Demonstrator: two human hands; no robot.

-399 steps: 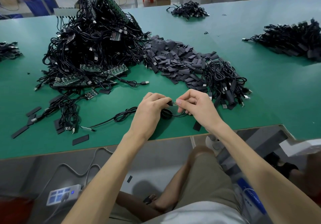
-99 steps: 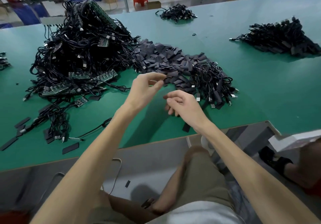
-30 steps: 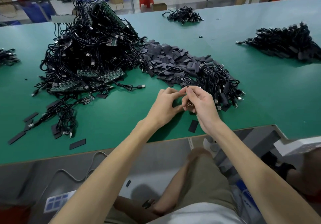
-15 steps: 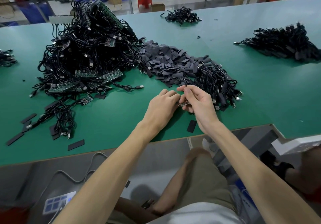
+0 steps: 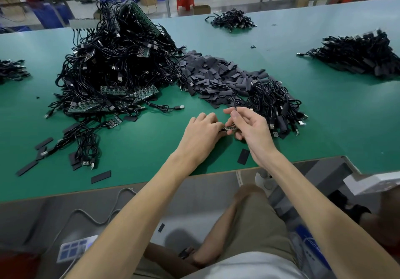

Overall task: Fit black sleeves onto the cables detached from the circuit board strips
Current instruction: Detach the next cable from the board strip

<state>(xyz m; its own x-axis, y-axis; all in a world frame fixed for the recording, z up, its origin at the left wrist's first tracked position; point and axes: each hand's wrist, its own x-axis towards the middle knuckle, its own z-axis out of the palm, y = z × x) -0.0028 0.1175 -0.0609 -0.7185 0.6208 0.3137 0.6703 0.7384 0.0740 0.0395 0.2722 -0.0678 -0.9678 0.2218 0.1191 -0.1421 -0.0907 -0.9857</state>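
We find left hand (image 5: 203, 131) and right hand (image 5: 251, 127) pinching a small green circuit-board piece (image 5: 230, 128) and its thin black cable (image 5: 234, 105) over the near green tabletop (image 5: 151, 148); hard twisting may tear the cable.

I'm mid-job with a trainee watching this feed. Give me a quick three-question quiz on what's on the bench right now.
1. True or false: the right hand pinches a black cable while the left hand grips a small board piece.
2. Multiple choice: the sleeve pile lies A) between the big cable tangle and a smaller cable heap; B) along the table's near edge; C) on the floor.
3. Fill in: a single flat sleeve lies on the table beside the ___ wrist.
Key: 1 true; 2 A; 3 right.
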